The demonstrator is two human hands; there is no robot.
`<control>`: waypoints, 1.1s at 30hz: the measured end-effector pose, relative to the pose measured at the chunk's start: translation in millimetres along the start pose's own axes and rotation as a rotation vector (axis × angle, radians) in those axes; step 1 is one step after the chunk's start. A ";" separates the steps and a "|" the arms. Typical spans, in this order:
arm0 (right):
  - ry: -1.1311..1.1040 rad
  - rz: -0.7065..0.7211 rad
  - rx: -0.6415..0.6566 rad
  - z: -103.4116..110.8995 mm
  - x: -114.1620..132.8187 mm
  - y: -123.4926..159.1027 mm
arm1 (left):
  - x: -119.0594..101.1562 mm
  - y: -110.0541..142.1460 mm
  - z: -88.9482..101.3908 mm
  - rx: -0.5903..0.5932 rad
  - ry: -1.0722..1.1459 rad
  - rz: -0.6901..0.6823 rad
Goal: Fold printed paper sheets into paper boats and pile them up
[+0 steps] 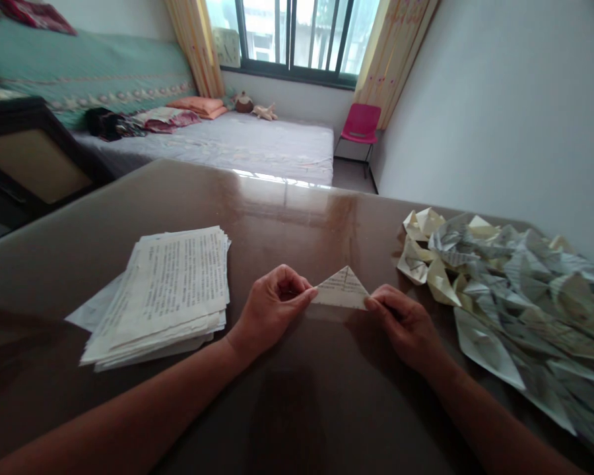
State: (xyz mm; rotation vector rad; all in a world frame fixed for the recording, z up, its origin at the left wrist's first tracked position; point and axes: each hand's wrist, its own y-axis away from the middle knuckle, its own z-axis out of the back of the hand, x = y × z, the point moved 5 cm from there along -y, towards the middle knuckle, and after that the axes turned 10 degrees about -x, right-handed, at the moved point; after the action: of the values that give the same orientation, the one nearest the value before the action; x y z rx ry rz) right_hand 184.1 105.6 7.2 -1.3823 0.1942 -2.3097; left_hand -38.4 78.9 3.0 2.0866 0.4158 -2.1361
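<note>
Your forearms, nearest the camera, enter from the bottom corners over the brown table. The largest lot on it is the pile of folded paper at your right: many pieces, judged finished, too overlapped to count. At your left lies the stack of flat sheets, judged the work left; its edges are uneven. Between the two, your left hand and right hand are each closed in a pinch, on opposite lower corners of one paper triangle, its peak pointing away from you. That triangle is judged partly done, being flat where the piled pieces stand opened. Writing: the stack's top carries dense lines of characters, the triangle a few; neither is legible at this size. No brand can be made out.
</note>
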 end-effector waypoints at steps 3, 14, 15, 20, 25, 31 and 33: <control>0.020 0.018 -0.018 1.5 3.5 -0.6 | 3.8 -0.2 -4.3 0.130 -0.064 0.018; 0.136 -0.006 0.079 -3.6 0.5 -3.6 | -10.4 4.5 -6.8 0.266 -0.529 -0.191; 0.152 0.004 0.095 -4.5 0.1 -3.6 | -11.6 4.7 -6.9 0.263 -0.546 -0.205; 0.245 0.064 0.127 -4.8 7.2 -2.3 | -16.7 5.7 -7.1 0.263 -0.591 -0.235; 0.203 0.070 0.165 -4.3 14.5 -1.2 | -12.6 2.7 -5.4 0.260 -0.550 -0.180; -0.227 -0.404 0.093 -10.4 -5.5 2.5 | -1.5 0.3 -10.2 0.307 -0.022 0.103; -0.415 -0.565 0.120 -17.9 -7.1 7.7 | -4.6 2.6 -13.6 0.335 0.126 0.115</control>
State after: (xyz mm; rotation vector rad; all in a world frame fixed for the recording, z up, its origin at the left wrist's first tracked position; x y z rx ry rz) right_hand 173.8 99.9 -9.9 -2.0016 -0.5151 -2.3166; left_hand -24.5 79.7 7.1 2.3609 -0.0570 -2.1358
